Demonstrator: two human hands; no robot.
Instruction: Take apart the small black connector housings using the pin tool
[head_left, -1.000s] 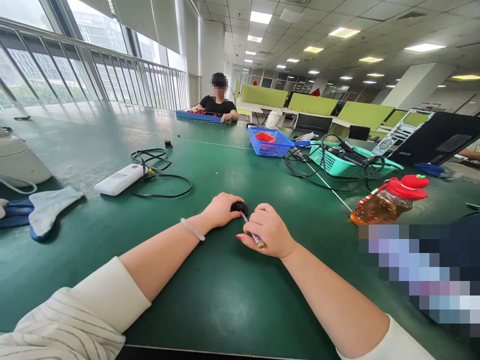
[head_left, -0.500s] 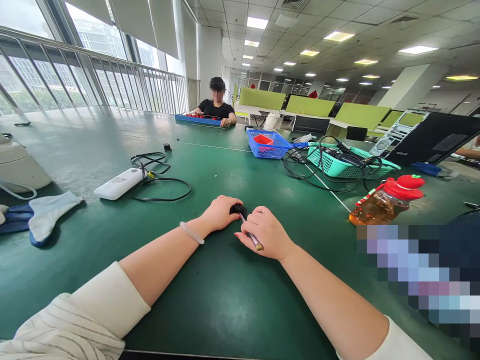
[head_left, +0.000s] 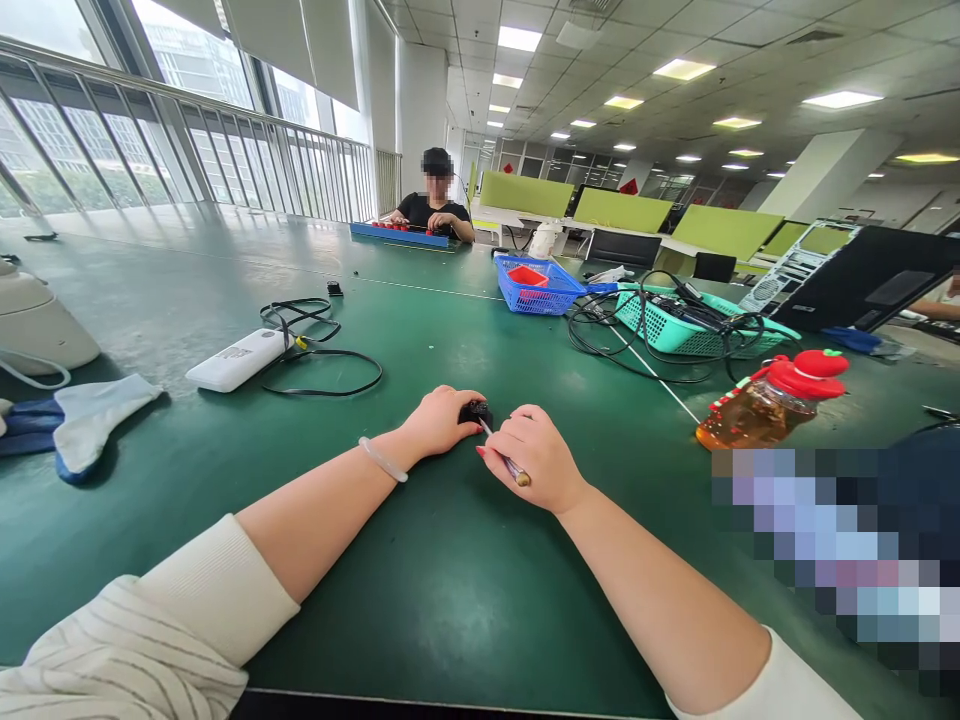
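Note:
On the green table (head_left: 450, 610), my left hand (head_left: 439, 422) is closed on a small black block (head_left: 475, 411), its fingers at the near left side. The block's exact kind is too small to tell. My right hand (head_left: 536, 455) is wrapped round a screwdriver (head_left: 518, 472) with a thin metal shaft and a brownish handle end. The shaft slants up and left from the fist, and its tip is at the block. Whether the tip sits in the block or only touches it, I cannot tell. Part of the handle is hidden by the fingers.
To the left lie a white power bank (head_left: 238, 361) with a black cable (head_left: 367, 355) and a glove (head_left: 105, 420). On the right are a blue basket (head_left: 541, 296), a green basket (head_left: 649, 325) with cables, and a red-lidded bottle (head_left: 765, 405). A person (head_left: 436, 205) sits opposite.
My right hand has shifted slightly right with the screwdriver, its handle tilting a little. My left hand stays on the black block. The person opposite has moved a hand over the blue tray.

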